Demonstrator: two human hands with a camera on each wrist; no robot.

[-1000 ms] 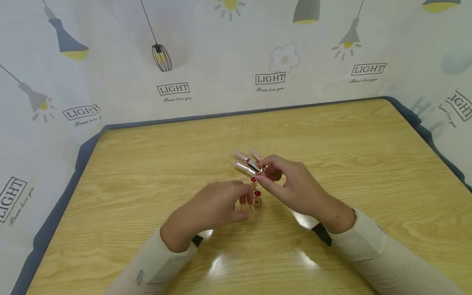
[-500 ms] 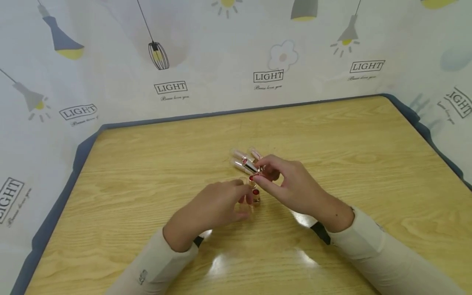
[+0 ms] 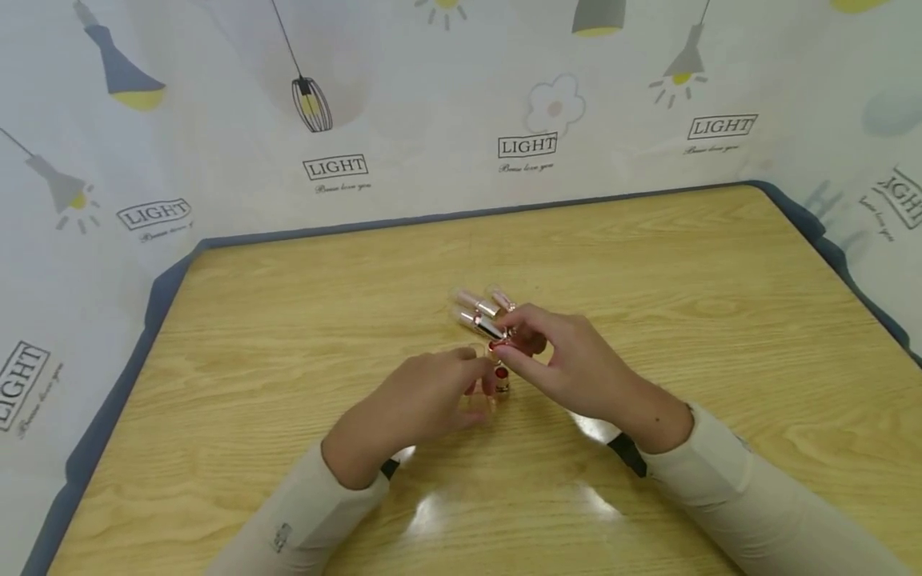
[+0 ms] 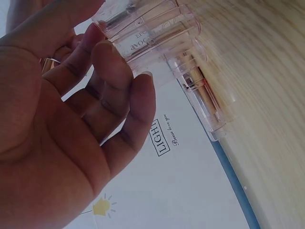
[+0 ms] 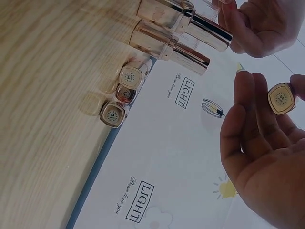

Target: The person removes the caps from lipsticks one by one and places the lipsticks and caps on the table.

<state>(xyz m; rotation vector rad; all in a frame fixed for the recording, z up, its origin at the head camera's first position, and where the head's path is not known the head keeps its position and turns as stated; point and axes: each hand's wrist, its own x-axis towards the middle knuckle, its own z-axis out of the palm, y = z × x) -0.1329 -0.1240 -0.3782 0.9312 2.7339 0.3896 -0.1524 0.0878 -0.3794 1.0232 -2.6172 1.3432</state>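
My right hand (image 3: 558,344) pinches a lipstick (image 3: 491,326) with a shiny tube, held tilted above the table. Its gold base with a round sticker shows in the right wrist view, between thumb and fingers. My left hand (image 3: 425,396) has its fingers curled at a clear pinkish lipstick cap (image 4: 143,21) and seems to pinch it; more clear plastic stands close by. Between the hands stands an uncapped lipstick (image 3: 502,374) with a red bullet. A second red one is partly covered by my right fingers. Two upright gold lipsticks (image 5: 190,55) show in the right wrist view.
Beyond my right hand, several capped lipsticks (image 3: 477,302) lie on the wooden table (image 3: 324,312), sticker ends (image 5: 113,114) facing me. A cloth (image 3: 432,104) printed with lamps surrounds the table's back and sides.
The lipstick in my right hand has shifted slightly left and down, now covering more of the rear standing lipstick. My left hand stays almost still by the clear caps.
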